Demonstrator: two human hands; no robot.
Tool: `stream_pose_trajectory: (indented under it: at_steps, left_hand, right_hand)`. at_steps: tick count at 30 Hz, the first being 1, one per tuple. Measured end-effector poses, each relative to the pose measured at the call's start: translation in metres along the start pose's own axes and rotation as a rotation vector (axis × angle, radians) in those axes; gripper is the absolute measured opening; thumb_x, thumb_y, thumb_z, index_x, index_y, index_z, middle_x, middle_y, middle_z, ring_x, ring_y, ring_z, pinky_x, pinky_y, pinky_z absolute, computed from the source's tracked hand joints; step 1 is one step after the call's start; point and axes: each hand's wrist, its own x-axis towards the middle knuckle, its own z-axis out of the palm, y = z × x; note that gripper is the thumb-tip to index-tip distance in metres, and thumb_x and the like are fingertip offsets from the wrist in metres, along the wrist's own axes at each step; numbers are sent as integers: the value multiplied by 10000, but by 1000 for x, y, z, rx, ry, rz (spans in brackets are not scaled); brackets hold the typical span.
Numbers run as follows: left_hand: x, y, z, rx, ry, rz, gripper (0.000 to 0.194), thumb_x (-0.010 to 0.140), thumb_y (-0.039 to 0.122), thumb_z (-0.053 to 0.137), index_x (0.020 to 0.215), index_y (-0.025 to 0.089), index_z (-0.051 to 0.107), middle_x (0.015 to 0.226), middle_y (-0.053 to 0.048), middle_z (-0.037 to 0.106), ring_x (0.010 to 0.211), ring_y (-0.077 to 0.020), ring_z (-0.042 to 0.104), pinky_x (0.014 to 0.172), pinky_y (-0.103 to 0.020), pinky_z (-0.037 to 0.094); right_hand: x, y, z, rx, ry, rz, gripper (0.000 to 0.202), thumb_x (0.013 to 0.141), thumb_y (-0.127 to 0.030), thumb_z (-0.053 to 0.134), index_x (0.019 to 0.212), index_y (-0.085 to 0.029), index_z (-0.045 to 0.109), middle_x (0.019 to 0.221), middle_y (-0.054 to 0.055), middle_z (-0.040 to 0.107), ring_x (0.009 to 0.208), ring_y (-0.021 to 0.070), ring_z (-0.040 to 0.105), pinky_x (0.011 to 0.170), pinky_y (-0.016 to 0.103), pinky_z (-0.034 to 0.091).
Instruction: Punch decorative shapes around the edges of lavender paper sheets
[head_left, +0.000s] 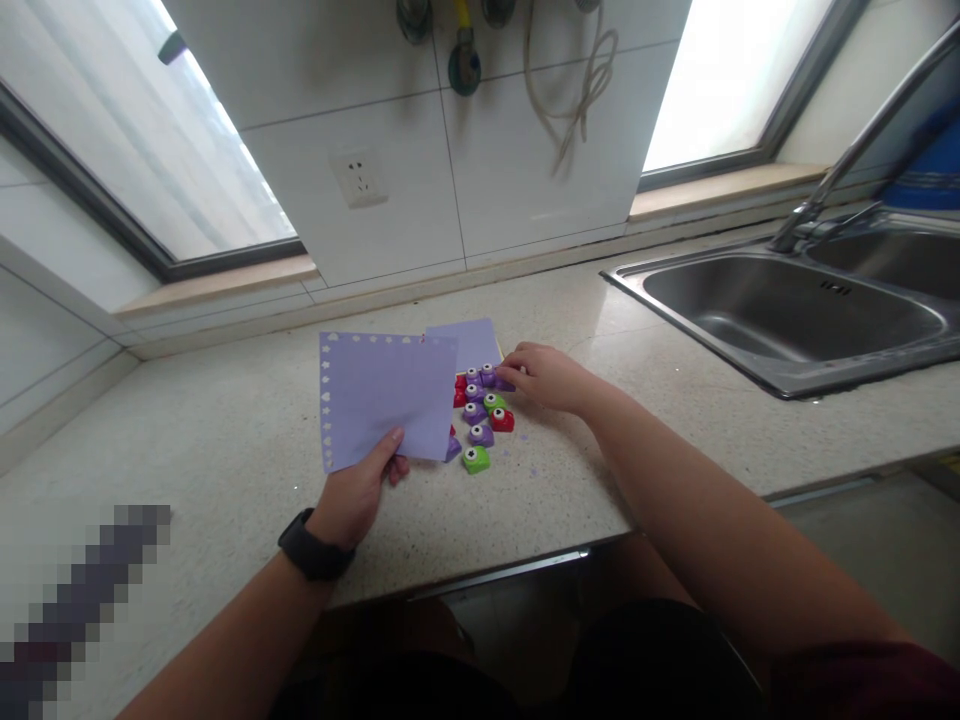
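Observation:
A purple sheet of paper, with small shapes punched along its left and top edges, is held up by my left hand, thumb in front at the lower edge. Several small craft punches in purple, green and red lie on the counter just right of the sheet. My right hand has its fingers closed on a purple punch at the back right of the group. Behind the punches lies more purple paper.
The speckled counter runs along a tiled wall with a socket. A steel sink with a faucet is at the right. Pipes and a looped cord hang above. Small purple scraps lie near the punches.

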Motion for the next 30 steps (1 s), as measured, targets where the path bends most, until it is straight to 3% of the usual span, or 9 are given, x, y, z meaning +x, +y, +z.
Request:
stream_pose_trajectory:
  at_steps: [5,10,14,20,26,30]
  left_hand:
    - [0,2,1,43,15,2,407,919,498,666,626,220,621,593,5,622,541,-154,554,590,-294,485]
    - [0,-1,1,-74,23,-12,385,879,491,743,634,208,650,587,10,625,530,-141,539,570,-279,460]
    - [1,-5,1,-107,28,-28,373,872,482,764,640,206,668,592,8,634,532,-141,541,567,-278,455]
    - [2,-6,0,-77,20,-12,381,895,478,751,637,209,668,589,8,637,536,-146,550,585,-286,465]
    - [2,-8,0,-109,23,-8,378,886,470,762,631,209,663,583,13,621,527,-143,542,565,-284,456]
    - [2,-6,1,-95,24,-1,377,882,469,760,627,210,659,579,11,619,522,-145,542,560,-283,458]
  right_hand:
    - [1,2,6,-14,-41,-6,321,1031,-417,575,940,-213,806,988,136,760,862,246,650,764,367,457]
    - [0,-2,7,43,-63,65,255,977,-425,646,1055,-238,800,1047,93,794,881,245,677,769,367,485]
    - [-1,-3,5,102,-11,104,215,958,-366,668,1099,-249,781,1038,60,808,825,217,690,741,355,491]
    - [-1,-3,1,89,92,100,105,935,-241,673,950,-232,777,917,45,806,805,201,692,723,333,462]
    - [-3,-9,-3,60,22,58,320,1020,-358,596,768,-219,736,777,53,759,690,180,626,680,335,401]
    - [-5,-11,-3,108,-33,-14,149,990,-283,628,961,-243,768,863,31,782,759,178,657,720,319,418]
